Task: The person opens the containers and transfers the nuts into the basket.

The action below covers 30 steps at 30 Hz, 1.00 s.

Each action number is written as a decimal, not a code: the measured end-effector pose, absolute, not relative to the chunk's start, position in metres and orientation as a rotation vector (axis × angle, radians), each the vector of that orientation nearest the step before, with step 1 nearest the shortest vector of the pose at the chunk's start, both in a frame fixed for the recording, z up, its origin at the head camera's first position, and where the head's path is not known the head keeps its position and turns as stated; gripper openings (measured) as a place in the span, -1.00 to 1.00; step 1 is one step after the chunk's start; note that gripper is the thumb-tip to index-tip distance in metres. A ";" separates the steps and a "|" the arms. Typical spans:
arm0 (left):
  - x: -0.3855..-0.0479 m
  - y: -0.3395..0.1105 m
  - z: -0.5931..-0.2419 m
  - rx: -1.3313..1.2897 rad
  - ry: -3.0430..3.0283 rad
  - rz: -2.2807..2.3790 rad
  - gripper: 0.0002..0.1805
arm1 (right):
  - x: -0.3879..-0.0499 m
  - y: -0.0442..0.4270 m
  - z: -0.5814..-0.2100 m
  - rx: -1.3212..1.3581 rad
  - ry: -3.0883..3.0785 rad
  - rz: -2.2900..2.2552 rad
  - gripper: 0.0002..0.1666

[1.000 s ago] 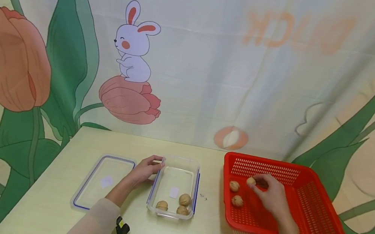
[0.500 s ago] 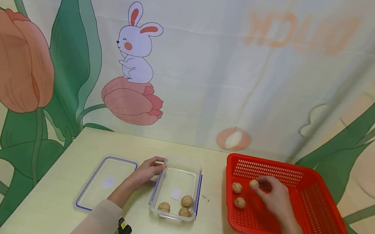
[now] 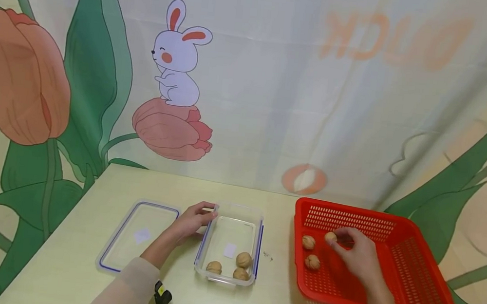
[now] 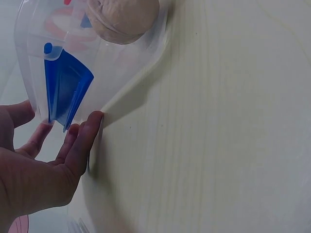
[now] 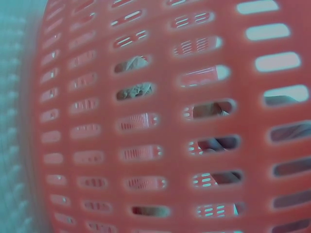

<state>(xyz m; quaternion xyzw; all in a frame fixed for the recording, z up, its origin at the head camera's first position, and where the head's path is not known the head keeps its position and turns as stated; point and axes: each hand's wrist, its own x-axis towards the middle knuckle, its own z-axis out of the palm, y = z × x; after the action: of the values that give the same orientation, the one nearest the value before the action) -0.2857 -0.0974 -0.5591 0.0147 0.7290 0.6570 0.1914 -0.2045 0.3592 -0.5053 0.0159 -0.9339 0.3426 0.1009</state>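
Observation:
My left hand (image 3: 190,223) grips the left wall of a clear container (image 3: 225,281), thumb over the rim and fingers outside; in the left wrist view the hand (image 4: 48,165) is at the wall beside a blue latch (image 4: 65,85). Three walnuts lie at the container's near end, one of them (image 3: 244,259) above another at the right. Over the red basket (image 3: 330,300), my right hand (image 3: 358,256) pinches a walnut (image 3: 330,237) between thumb and fingers. Two more walnuts (image 3: 308,242) rest at the basket's left side. The basket's slotted wall (image 5: 170,131) mostly hides the right hand in its wrist view.
Left of the container, a clear lid with a blue seal (image 3: 124,226) lies flat on the pale table (image 3: 62,252), partly behind the left forearm. A printed curtain (image 3: 253,99) hangs behind the table. Small dark marks lie between container and basket.
The head view has shifted slightly. Both hands keep nearly the same places, the left at the container and the right with its walnut over the basket.

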 end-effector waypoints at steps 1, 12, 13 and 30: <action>-0.285 -0.098 -0.559 0.039 2.045 1.848 -0.50 | -0.205 0.359 -0.505 0.045 -2.761 1.008 -0.60; -0.284 -0.099 -0.557 0.030 2.048 1.848 -0.50 | -0.203 0.355 -0.504 0.119 -2.706 0.973 -0.62; -0.284 -0.098 -0.556 0.032 2.047 1.846 -0.50 | -0.202 0.355 -0.503 0.123 -2.699 0.967 -0.62; -0.284 -0.096 -0.555 0.023 2.052 1.833 -0.50 | -0.206 0.270 -0.461 0.372 -2.768 1.032 -0.51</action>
<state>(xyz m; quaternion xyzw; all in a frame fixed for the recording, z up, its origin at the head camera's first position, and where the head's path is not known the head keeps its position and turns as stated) -0.2841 -0.0960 -0.5552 0.0083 0.7317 0.6535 0.1937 -0.2064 0.2705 -0.4612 0.1247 -0.9265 0.3454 0.0822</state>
